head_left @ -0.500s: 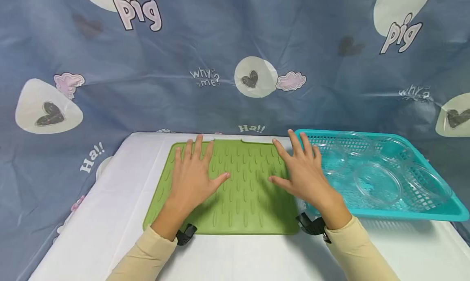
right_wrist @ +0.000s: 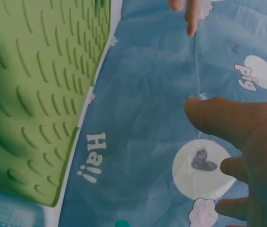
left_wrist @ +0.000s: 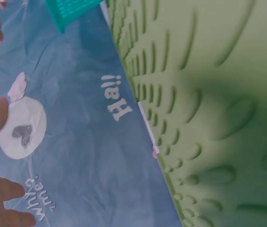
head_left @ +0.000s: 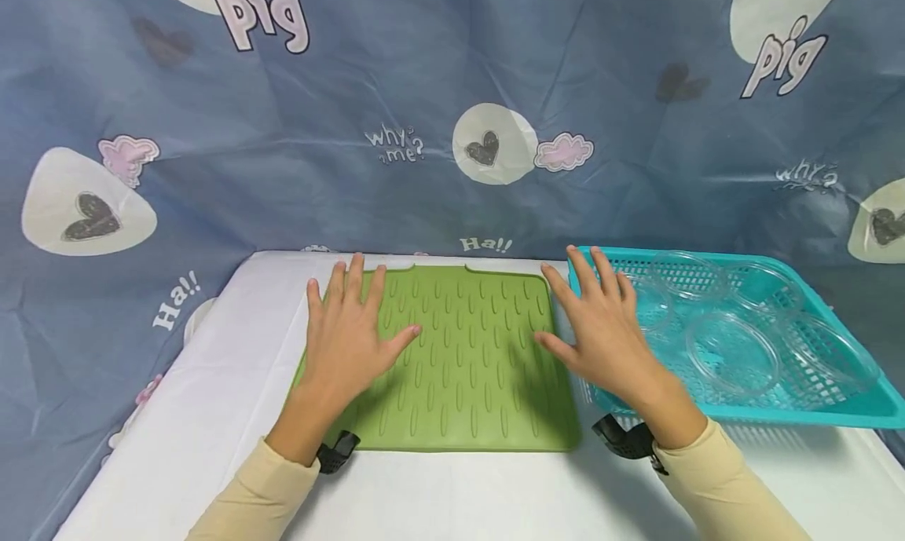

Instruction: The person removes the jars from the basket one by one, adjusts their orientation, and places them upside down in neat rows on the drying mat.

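My left hand (head_left: 342, 349) hovers over the left part of a green ridged mat (head_left: 452, 368), fingers spread and thumb pointing inward. Between the mat's right edge and a turquoise basket (head_left: 707, 412), my right hand (head_left: 611, 345) is held with spread fingers, its fingertips overlapping the basket's left corner in the head view. Neither hand holds anything. Inside the basket lie several clear round plastic dishes (head_left: 733, 354). In the left wrist view the mat (left_wrist: 218, 118) fills the right side, with the left thumb and fingers at the left edge. The right thumb (right_wrist: 218, 118) shows in the right wrist view.
Under the mat and basket is a white-covered table (head_left: 467, 494). A blue patterned sheet (head_left: 396, 203) hangs behind it and along the left side. Each wrist wears a black camera mount (head_left: 625, 439).
Both hands have moved apart, the left one leftward and the right one rightward toward the basket. The mat and basket stay where they were.
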Motion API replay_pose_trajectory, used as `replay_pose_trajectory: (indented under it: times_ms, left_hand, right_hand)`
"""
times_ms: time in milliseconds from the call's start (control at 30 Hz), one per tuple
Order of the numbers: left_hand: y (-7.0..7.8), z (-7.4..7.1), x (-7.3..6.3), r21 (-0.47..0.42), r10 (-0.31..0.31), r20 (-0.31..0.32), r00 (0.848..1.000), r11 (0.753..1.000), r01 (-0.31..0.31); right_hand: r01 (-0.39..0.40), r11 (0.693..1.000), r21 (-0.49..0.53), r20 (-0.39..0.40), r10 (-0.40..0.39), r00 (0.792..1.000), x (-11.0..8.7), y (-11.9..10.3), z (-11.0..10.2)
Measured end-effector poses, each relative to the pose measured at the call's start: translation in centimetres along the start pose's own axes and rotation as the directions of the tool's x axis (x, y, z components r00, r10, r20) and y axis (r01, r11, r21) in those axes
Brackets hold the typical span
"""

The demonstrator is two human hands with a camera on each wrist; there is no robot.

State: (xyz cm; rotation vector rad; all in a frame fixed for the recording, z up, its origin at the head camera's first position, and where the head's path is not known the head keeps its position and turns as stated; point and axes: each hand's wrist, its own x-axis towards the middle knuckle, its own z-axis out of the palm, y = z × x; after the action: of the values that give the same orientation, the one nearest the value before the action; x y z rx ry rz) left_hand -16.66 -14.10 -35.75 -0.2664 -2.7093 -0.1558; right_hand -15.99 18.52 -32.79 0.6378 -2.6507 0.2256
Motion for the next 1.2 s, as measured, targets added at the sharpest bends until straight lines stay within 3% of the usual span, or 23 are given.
replay_pose_trajectory:
  times_ms: [167, 267, 433, 567, 667, 767, 900, 1033, 1200]
  left_hand:
    - [1.2, 0.3, -0.1, 0.031, 0.050, 0.054, 0.997, 0.998, -0.052]
    - [1.5, -0.2, 0.2, 0.060, 0.092, 0.047, 0.995, 0.994, -0.094]
    - [1.1, -1.3, 0.7, 0.089, 0.147, 0.021, 0.989, 0.985, -0.149]
    - [0.4, -1.9, 0.7, 0.091, 0.225, 0.043, 0.973, 0.969, -0.228]
    - [-0.3, -2.1, 0.3, 0.065, 0.287, 0.065, 0.956, 0.955, -0.291]
    - [-1.6, -2.0, -0.5, 0.018, 0.308, 0.080, 0.948, 0.951, -0.310]
    - [-4.2, -2.0, -2.1, -0.031, 0.277, 0.088, 0.957, 0.961, -0.276]
    - [-6.6, -2.1, -3.9, -0.058, 0.249, 0.088, 0.964, 0.968, -0.245]
    - [-7.8, -1.5, -5.4, -0.050, 0.262, 0.089, 0.961, 0.965, -0.258]
  right_hand:
    - [0.019, 1.000, -0.016, -0.009, -0.019, 1.000, -0.6, 0.3, -0.2]
    - [0.014, 1.000, -0.019, 0.002, -0.014, 1.000, -0.5, 0.2, -0.3]
    - [0.011, 1.000, 0.002, -0.002, -0.011, 1.000, -0.2, 0.4, -1.0]
    - [0.024, 0.999, 0.023, -0.001, -0.024, 1.000, -0.6, 1.0, -2.4]
    - [0.044, 0.999, 0.022, 0.040, -0.045, 0.998, -1.3, 1.6, -3.8]
    - [0.063, 0.998, 0.000, 0.122, -0.062, 0.991, -1.9, 2.4, -5.2]
    - [0.075, 0.995, -0.065, 0.241, -0.057, 0.969, -2.0, 4.1, -6.8]
    - [0.075, 0.988, -0.138, 0.313, -0.028, 0.949, -1.4, 6.2, -8.1]
    - [0.089, 0.980, -0.178, 0.367, -0.018, 0.930, -1.7, 8.8, -8.9]
